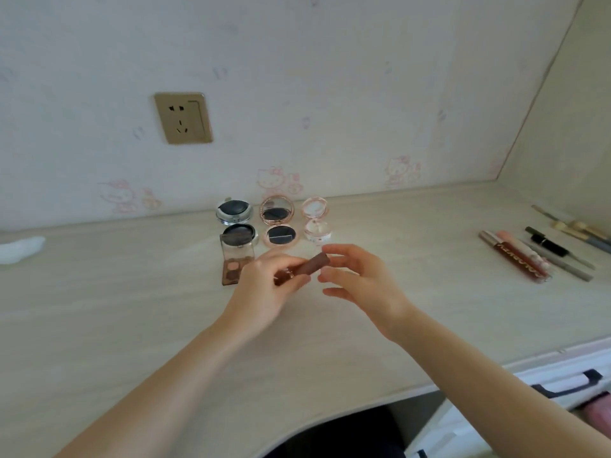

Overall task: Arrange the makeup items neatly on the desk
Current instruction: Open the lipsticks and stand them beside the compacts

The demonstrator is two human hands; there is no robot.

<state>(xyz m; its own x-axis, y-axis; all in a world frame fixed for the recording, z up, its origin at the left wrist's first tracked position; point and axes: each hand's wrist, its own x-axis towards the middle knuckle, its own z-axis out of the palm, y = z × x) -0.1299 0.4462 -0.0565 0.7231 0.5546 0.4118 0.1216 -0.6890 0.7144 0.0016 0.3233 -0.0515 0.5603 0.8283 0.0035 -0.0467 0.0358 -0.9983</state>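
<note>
1. Pale wood-grain desk (115,309) runs along a wall papered with faded pink cartoon cats, a brass-coloured socket plate (183,118) set above it at about ten o'clock from the hands.
2. At twelve o'clock from the hands stand three open round compacts in a row: a silver one with dark pans (235,223), a rose-gold one with a mirror (278,221) and a clear pink one (316,220); a small square brown eyeshadow palette (235,264) lies just left of the left hand.
3. The left hand (264,285) has its fingers closed around the lower end of a slim brown lip-colour tube (305,266), held above the desk.
4. The right hand (360,279) is spread, fingers apart, its fingertips just beside the tube's far end; whether they touch is unclear.
5. Judging by looks, the tube is light, rigid and smooth, so a mid-barrel pinch seems safest.
6. At three o'clock, well apart, lies a cluster of glosses and pencils (535,256).
</note>
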